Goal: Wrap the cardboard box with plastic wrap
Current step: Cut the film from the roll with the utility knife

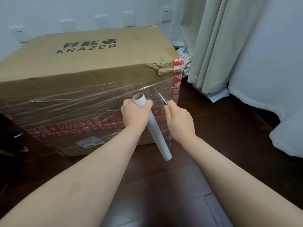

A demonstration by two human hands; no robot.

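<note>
The cardboard box [85,63] is seen standing on the dark wooden floor [213,128], filling the frame from 9 to 12 o'clock. Its top is printed ERAZER and its upper near corner is torn. The near face is covered by stretched plastic wrap [73,99], under which bands of red tape [73,128] are seen. A pale curtain [213,38] hangs at 2 o'clock of the box.

Both bare forearms are extended from the lower edge toward the box's near right edge. The roll [155,133] is held tilted just in front of the box face, its open upper end toward 11 o'clock and its lower end toward 5 o'clock. The left hand [135,114] is closed round the roll near its upper end, fingers wrapped over it and the back of the hand turned to the camera. At 3 o'clock of it, the right hand [178,120] is curled round a small knife [162,99], whose thin blade is pointed toward 11 o'clock at the film by the box's right edge.
</note>
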